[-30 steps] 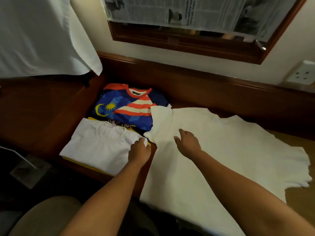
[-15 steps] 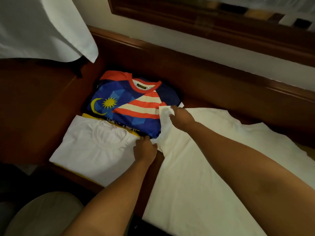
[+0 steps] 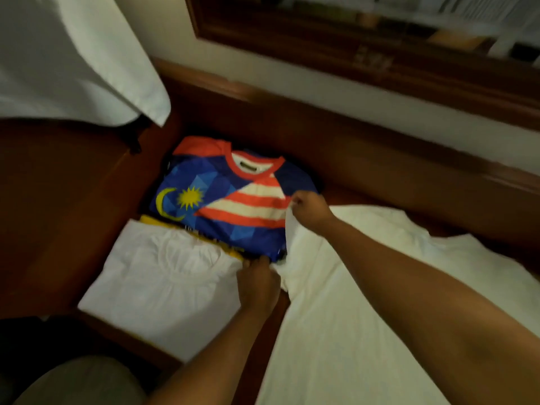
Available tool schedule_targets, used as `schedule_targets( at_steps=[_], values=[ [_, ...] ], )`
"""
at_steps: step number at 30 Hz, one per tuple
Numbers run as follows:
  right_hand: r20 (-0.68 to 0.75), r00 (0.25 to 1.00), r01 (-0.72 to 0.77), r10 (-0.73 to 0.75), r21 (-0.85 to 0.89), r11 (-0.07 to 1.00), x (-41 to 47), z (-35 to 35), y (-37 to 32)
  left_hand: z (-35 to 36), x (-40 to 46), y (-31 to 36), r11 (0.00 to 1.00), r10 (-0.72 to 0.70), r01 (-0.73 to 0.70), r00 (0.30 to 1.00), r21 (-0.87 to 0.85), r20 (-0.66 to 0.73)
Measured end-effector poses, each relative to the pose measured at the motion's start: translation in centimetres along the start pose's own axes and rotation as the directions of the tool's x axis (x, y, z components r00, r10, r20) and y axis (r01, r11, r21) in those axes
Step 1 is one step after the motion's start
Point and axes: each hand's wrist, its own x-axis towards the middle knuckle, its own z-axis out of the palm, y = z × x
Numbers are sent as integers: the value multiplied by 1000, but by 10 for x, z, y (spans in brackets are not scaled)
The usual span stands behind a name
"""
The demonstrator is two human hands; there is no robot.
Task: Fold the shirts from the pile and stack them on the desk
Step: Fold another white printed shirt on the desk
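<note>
Seen from above, a white shirt (image 3: 365, 302) lies spread over the right part of the wooden worktop (image 3: 73, 214), its left edge gathered at two points. The right hand (image 3: 311, 210) pinches the far corner of that edge, apparently at a sleeve or shoulder, and raises it slightly; the left hand (image 3: 257, 283) grips the same edge nearer the person, fingers (image 3: 258, 263) curled down into the cloth. Holding one side at two separated points probably keeps the edge straight, so that it can be carried across the body of the garment as a single lengthwise fold. To the left sit two garments already folded: a flag-patterned jersey (image 3: 230, 200) at the back, collar toward the wall, and a folded white shirt (image 3: 163, 285) in front of it, with a yellow strip (image 3: 163, 225) showing between them. Their placement just beside the spread shirt suggests a short carry to the stack once folding ends.

Several details stay uncertain. Motion blur softens the whole view. The left fingertips are buried in fabric, so the exact grip cannot be read. Whether the yellow strip belongs to a separate garment under the folded white shirt cannot be told. The spread shirt runs off the lower and right borders. A white cloth (image 3: 73, 54) hangs at upper left, cut off by the border, and a dark wooden frame (image 3: 350, 54) crosses the wall above.
</note>
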Motion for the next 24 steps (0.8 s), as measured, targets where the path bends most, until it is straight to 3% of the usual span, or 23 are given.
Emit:
schedule_targets(
  at_steps=[6, 11, 24],
  values=[
    [29, 989, -142, 145, 465, 874, -30, -40, 16, -6, -21, 33, 982, 33, -42, 998, -186, -52],
    [18, 984, -163, 178, 503, 849, -58, -55, 27, -11, -39, 57, 931, 41, -37, 999, -364, 4],
    [5, 963, -221, 269, 581, 784, -94, -80, 40, 1, -75, 82, 950, 168, -142, 983, -278, 70]
  ],
)
